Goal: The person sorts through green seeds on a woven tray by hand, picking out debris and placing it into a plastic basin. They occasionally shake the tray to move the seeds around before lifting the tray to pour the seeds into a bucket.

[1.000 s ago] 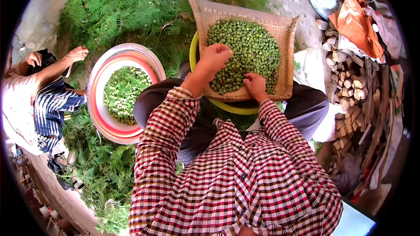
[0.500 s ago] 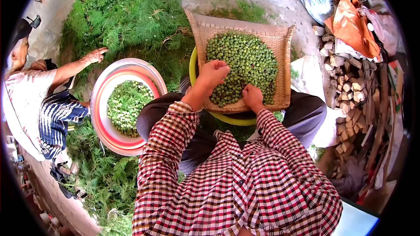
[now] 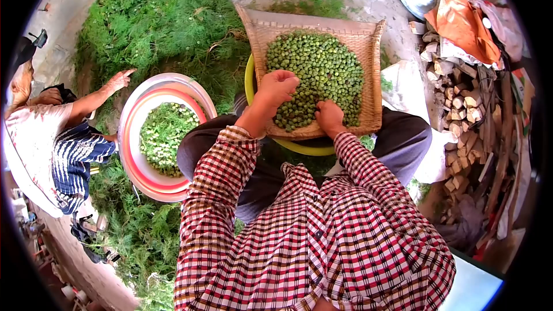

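A woven scoop-shaped basket (image 3: 370, 109) rests over a yellow-green basin (image 3: 249, 83) between my knees. It holds a heap of small round green fruits or cones (image 3: 314, 57), darker toward the near side. My left hand (image 3: 277, 88) is held above the heap's left part, fingertips pinched together; anything between them is too small to make out. Low in the basket, my right hand (image 3: 330, 118) has its fingers bent together at the heap's near edge. What those fingers hold, if anything, is hidden.
At left, a large metal basin (image 3: 124, 121) holds a red-rimmed bowl of green sprigs and fruits (image 3: 167, 138). Another person's hand (image 3: 120, 80) reaches toward it. Feathery green branches (image 3: 155, 23) cover the ground. Stacked firewood (image 3: 461, 103) and bags (image 3: 455, 17) line the right.
The whole view has shifted slightly. My right hand has moved a little farther into the heap, while my left stays pinched above it. The other person's hand has lowered toward the basin.
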{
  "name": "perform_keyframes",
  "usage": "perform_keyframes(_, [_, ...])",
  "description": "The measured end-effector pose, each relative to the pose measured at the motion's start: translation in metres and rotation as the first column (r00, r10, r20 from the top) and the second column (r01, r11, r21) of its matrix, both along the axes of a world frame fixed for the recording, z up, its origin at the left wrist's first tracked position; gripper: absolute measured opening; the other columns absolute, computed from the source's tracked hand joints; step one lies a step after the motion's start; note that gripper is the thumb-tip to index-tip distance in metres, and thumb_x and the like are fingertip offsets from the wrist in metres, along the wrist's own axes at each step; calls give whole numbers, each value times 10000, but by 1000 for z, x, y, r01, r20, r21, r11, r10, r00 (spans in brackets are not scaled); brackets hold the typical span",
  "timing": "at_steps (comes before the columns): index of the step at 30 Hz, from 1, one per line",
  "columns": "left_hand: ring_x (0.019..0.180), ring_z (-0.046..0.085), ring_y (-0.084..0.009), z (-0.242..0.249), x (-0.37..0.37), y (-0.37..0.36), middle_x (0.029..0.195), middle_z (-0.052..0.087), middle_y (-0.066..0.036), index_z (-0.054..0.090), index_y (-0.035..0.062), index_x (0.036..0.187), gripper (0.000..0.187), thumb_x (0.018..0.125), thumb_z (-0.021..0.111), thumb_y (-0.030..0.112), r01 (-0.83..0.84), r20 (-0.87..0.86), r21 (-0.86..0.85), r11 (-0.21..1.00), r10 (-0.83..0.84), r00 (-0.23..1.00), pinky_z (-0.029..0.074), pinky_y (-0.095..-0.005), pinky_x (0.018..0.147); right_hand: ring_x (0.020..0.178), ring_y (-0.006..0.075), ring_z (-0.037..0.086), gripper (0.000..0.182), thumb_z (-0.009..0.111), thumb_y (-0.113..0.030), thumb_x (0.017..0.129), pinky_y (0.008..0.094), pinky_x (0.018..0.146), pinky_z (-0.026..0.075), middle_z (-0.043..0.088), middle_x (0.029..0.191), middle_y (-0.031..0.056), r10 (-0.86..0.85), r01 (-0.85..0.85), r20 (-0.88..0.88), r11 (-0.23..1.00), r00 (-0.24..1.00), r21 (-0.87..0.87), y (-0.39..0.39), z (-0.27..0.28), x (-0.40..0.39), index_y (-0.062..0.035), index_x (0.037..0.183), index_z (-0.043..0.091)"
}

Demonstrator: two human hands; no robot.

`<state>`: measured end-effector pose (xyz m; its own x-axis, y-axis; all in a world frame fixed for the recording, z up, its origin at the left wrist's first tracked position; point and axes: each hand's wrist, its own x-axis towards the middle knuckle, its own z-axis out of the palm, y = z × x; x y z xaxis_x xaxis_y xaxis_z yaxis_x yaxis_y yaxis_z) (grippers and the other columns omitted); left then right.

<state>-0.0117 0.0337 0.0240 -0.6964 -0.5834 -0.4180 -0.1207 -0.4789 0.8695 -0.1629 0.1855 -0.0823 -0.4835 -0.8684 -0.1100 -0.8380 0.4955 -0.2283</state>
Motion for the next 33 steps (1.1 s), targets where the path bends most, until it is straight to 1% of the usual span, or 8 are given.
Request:
perform_keyframes(3, [704,522,-83,-1,1,-2,814,547,16,553,48,934,186,809,594,180,-21,-2,14,1000,21,1000,440,-217,585,713,306,573,139,620,-180,728,421,620,475,574,789,137,-33,33,-5,999,999,7,-3,-4,-1,-72,815,625])
perform_keyframes(8, [655,534,-110,-26,-4,7,796,589,-27,579,-9,940,270,759,619,188,-46,-18,-89,995,45,999,435,-248,566,555,206,561,141,592,-163,726,332,538,459,595,656,99,-89,191,407,957,909,-216,2,24,-7,-26,755,610])
perform_keyframes(12, [723,565,-150,-43,-6,41,846,610,-52,580,-24,1004,304,789,588,190,216,95,-273,937,-198,976,460,-279,621,524,130,493,133,613,-122,724,286,493,412,546,623,78,65,164,599,934,798,-319,-1,77,18,5,733,572])
perform_keyframes(16, [687,560,-134,-30,-7,47,792,602,-55,602,-20,947,219,817,565,153,281,4,14,960,-281,960,458,-265,587,556,186,519,123,614,-127,720,310,506,410,541,644,94,146,129,577,903,804,-409,2,83,28,-12,715,570])
perform_keyframes(21, [569,531,-119,-26,-5,40,673,576,-53,578,-32,842,129,802,577,91,363,137,-86,928,-350,927,448,-254,526,554,261,522,125,612,-141,682,365,512,412,529,619,115,178,21,392,890,902,-455,15,93,24,-32,663,555])
perform_keyframes(27, [717,572,-174,-34,-5,35,871,607,-106,560,-55,1043,345,761,609,137,243,191,-264,933,-197,962,468,-304,630,590,301,541,110,625,-148,662,397,561,439,535,610,127,265,-297,447,955,855,2,71,92,9,-44,700,614])
perform_keyframes(31, [837,563,-202,-18,-3,31,972,596,-134,539,-35,1105,414,772,606,201,226,260,-309,924,-147,954,445,-319,731,698,327,547,113,616,-129,661,428,627,434,541,725,166,264,-225,332,962,906,-152,96,72,11,-50,741,619])
perform_keyframes(33, [853,533,-165,-16,-3,27,1044,567,-114,531,-13,1128,414,790,601,215,301,292,-326,896,-207,934,440,-302,709,701,327,546,130,615,-122,664,427,631,433,537,755,166,220,-217,356,975,908,-51,90,72,1,-47,770,615])
